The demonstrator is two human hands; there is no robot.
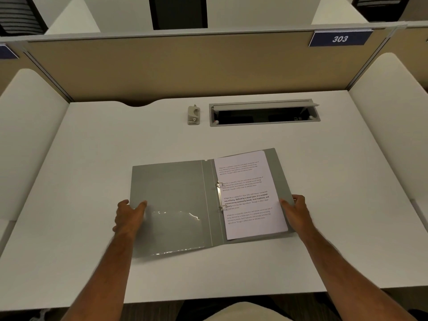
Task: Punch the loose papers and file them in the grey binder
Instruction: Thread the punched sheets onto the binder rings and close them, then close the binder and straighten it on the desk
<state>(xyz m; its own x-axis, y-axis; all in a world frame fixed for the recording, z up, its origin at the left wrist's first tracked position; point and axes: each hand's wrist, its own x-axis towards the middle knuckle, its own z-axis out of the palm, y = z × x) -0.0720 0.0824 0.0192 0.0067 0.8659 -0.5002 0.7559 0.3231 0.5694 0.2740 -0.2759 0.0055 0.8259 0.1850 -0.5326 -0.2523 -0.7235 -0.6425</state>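
Note:
The grey binder lies open flat in the middle of the white desk. Printed papers sit on its right half, threaded on the two metal rings at the spine. A clear plastic pocket covers the lower part of the left cover. My left hand grips the left cover's outer edge, thumb on top. My right hand holds the right cover's outer edge beside the papers. A small beige hole punch stands at the back of the desk, apart from both hands.
An open cable tray with a raised lid is set in the white desk to the right of the punch. A tan partition with a "303" sign closes the back. White side panels flank the desk.

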